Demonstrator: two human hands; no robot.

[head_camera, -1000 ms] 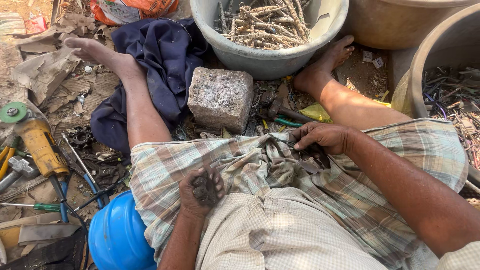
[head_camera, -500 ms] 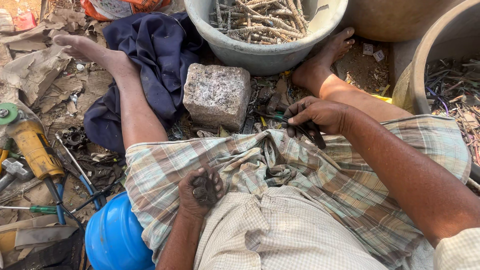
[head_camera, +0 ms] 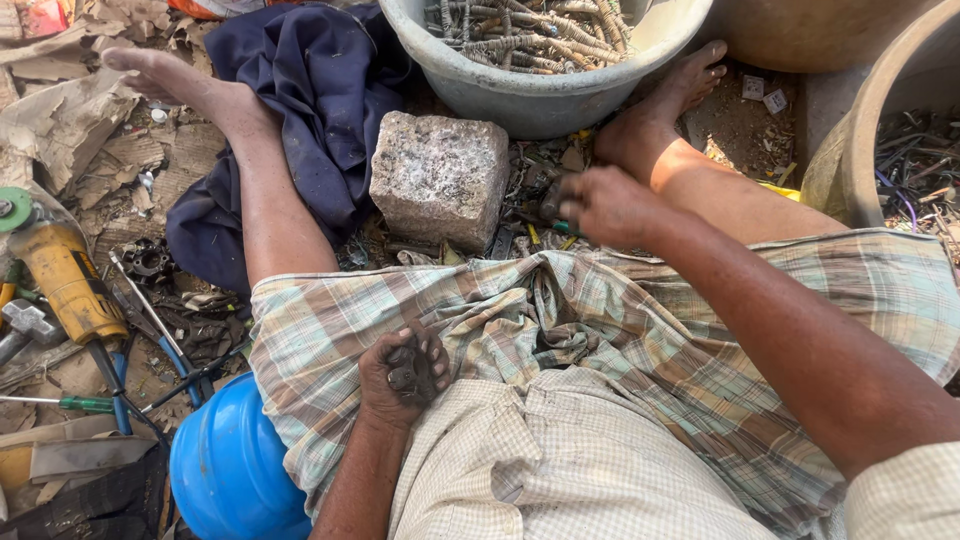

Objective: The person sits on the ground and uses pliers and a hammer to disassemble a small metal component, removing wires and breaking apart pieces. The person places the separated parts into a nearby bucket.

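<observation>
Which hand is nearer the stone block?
Right. The right hand is just beside the stone block, at its right edge. The left hand rests in the lap, below it.

red and orange printed wrapper (head_camera: 38, 17) at top-left corner, torn brown cardboard (head_camera: 62, 122) below it, no screens

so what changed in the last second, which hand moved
The right hand moved off the lap, forward to the scrap on the ground beside the stone block, where its fingers close on small pieces. The left hand stayed on the lap, cupped around a few small dark metal parts. Legs, grey tub, blue helmet and grinder lie as before.
</observation>
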